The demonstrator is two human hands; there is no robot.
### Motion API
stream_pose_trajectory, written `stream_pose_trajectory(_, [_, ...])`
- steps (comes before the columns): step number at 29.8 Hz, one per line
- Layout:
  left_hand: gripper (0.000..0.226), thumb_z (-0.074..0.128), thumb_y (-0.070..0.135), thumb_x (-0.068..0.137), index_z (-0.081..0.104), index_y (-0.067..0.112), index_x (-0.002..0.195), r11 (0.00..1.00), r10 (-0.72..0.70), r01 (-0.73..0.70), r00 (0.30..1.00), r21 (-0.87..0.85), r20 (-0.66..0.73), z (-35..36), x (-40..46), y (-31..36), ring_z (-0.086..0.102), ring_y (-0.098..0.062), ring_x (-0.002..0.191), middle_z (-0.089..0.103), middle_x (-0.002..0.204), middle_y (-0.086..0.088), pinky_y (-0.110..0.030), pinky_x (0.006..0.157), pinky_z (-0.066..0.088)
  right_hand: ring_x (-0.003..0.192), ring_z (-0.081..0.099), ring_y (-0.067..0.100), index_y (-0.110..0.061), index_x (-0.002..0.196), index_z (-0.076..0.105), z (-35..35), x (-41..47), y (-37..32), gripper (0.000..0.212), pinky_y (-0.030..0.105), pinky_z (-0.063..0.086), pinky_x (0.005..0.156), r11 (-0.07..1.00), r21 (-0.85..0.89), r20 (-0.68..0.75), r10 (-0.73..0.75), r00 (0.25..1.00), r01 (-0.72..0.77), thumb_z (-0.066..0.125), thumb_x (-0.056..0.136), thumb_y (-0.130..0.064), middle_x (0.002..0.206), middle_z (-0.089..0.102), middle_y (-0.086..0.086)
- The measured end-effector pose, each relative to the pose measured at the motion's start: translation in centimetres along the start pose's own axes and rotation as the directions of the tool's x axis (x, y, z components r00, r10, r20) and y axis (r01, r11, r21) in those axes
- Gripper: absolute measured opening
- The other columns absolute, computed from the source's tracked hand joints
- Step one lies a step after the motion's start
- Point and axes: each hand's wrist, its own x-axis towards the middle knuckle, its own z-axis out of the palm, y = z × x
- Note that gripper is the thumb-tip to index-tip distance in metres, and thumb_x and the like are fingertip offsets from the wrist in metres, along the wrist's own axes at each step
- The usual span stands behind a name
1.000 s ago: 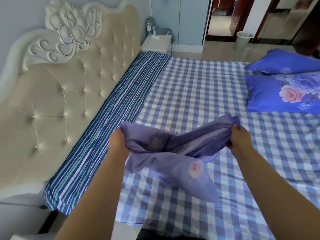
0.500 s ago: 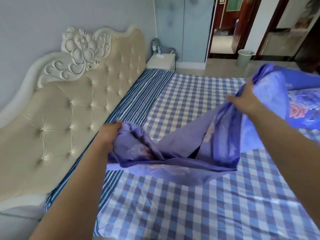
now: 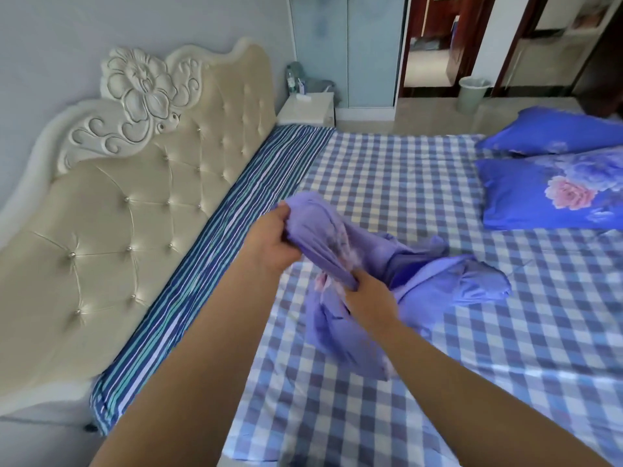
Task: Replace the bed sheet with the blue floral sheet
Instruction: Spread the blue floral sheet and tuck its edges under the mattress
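Left hand point(image 3: 273, 242) and right hand point(image 3: 369, 294) both grip the bunched lilac-blue floral cotton sheet point(image 3: 397, 274) above the blue-and-white checked bed sheet point(image 3: 421, 183). Fists close together, probably hunting an edge to spread it.

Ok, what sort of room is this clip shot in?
A home bedroom, most likely: a bed in a checked sheet against a tufted headboard, two floral pillows and a nightstand beside it.

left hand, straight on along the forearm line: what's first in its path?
Probably the striped sheet along the bed's head, then the tufted headboard beyond. The left hand already grips the floral sheet; depth is unclear.
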Motion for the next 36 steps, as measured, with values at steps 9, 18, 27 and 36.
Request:
stream_pose_trajectory(9, [0.016,0.047,0.011,0.091,0.061,0.005,0.093,0.919,0.245,-0.283,0.955,-0.275,-0.167,-4.2,1.4,8.8,0.057,-0.020,0.119,0.067,0.103,-0.007,-0.032,0.084,0.051,0.107,0.059,0.033,-0.019,0.110,0.060,-4.0,2.9,13.0,0.025,0.036,0.048,0.087,0.926,-0.322,0.089,0.236,0.968,-0.196,0.045,0.091,-0.016,0.116,0.064,0.012])
stream_pose_trajectory(18, [0.020,0.040,0.004,0.078,0.057,0.011,0.087,0.955,0.148,-0.207,0.953,-0.212,-0.263,-11.6,4.3,6.0,0.060,-0.018,0.079,0.066,0.082,-0.004,-0.022,0.056,0.050,0.082,0.054,0.029,-0.010,0.107,0.055,-13.9,2.9,4.4,0.030,0.029,0.028,0.065,0.975,0.211,-0.621,0.081,0.780,0.067,0.038,0.083,-0.007,0.089,0.059,0.012])
stream_pose_trajectory(27, [0.063,0.059,0.054,0.086,0.046,0.005,0.124,0.554,0.407,-0.091,0.897,0.828,-0.174,-18.2,6.5,4.8,0.055,-0.027,0.105,0.053,0.113,-0.012,-0.039,0.093,0.046,0.081,0.056,0.032,-0.011,0.094,0.055,-6.3,-0.7,1.8,0.044,0.041,0.041,0.077,0.993,-0.018,-0.173,0.114,0.978,-0.119,0.026,0.074,-0.038,0.085,0.061,0.015])
stream_pose_trajectory(36, [0.060,0.062,0.031,0.085,0.046,0.003,0.136,-0.151,-0.387,-0.445,0.848,0.883,0.362,-17.1,1.3,-8.9,0.044,-0.027,0.129,0.047,0.139,-0.015,-0.027,0.111,0.029,0.087,0.058,0.023,-0.016,0.104,0.060,4.3,-9.0,-9.4,0.044,0.034,0.046,0.078,0.989,0.147,0.107,0.018,0.994,-0.034,0.036,0.073,-0.035,0.096,0.067,0.004])
